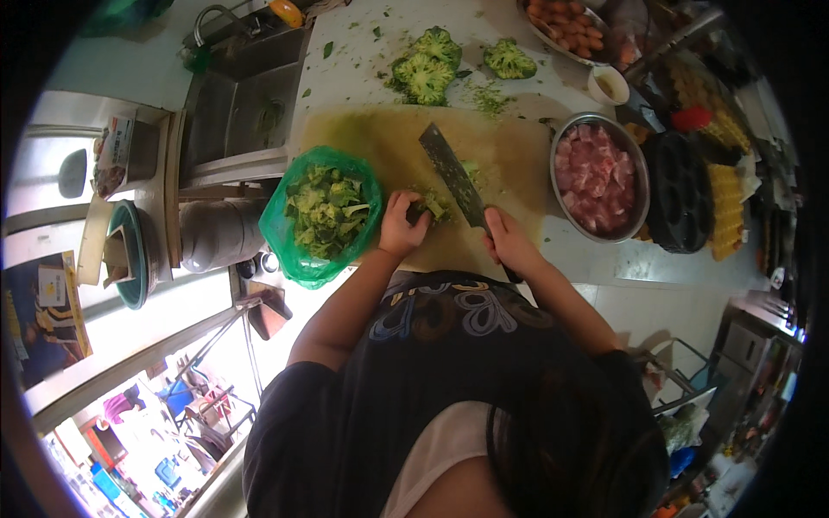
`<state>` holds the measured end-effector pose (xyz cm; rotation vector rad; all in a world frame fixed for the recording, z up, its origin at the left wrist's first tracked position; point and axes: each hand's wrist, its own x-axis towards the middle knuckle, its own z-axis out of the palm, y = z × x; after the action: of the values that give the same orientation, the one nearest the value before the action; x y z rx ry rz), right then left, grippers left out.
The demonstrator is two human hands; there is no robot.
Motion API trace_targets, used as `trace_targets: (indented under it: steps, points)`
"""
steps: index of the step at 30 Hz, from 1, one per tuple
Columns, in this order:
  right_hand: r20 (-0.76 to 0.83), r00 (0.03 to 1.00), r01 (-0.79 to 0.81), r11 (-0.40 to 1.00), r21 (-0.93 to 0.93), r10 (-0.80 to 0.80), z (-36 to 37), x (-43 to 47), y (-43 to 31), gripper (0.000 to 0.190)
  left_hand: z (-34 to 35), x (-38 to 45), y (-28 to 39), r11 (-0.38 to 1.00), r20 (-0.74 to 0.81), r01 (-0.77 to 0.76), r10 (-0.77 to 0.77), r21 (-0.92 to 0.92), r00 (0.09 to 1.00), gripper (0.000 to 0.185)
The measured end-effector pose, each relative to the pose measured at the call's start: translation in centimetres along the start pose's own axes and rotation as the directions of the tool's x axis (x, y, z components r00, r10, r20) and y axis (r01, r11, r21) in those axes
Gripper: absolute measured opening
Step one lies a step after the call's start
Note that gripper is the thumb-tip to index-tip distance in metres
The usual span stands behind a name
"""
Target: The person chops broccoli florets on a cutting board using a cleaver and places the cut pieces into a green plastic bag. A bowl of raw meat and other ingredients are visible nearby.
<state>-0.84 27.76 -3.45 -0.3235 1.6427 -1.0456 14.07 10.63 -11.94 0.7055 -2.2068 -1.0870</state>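
Observation:
My right hand (511,245) grips the handle of a cleaver (452,169). Its dark, wide blade is speckled with green bits and slants up and left over a yellowish cutting board (518,155). On the board, the thumb and fingers of my left hand (401,225) are around a small broccoli piece (435,206), partly hidden by the fingers. Close to the left of that hand stands a green plastic bag (275,213) lined open around many cut broccoli florets (329,213). A pale green scrap (470,169) lies just right of the blade.
Beyond the board lie broccoli heads (424,72) and another broccoli piece (510,59) among crumbs. A metal bowl of raw meat chunks (594,178) stands right, near a small white bowl (609,85) and a bowl of eggs (567,27). At left is a steel sink (249,103).

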Motion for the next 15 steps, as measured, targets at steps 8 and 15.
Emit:
trace_targets:
  steps: [8, 15]
  points:
    - [0.037, 0.968, 0.251, 0.941, -0.227, -0.249, 1.0, -2.9, 1.7, 0.038, -0.2, -0.3, 0.3, 0.991, 0.047, 0.119, -0.116, -0.059, 0.992, 0.02]
    - [0.034, 0.979, 0.2, 0.9, -0.387, -0.203, 1.9, -0.8, 0.9, 0.041, 0.0, -0.3, -0.3, 0.991, 0.033, 0.101, -0.099, -0.087, 0.995, 0.019]
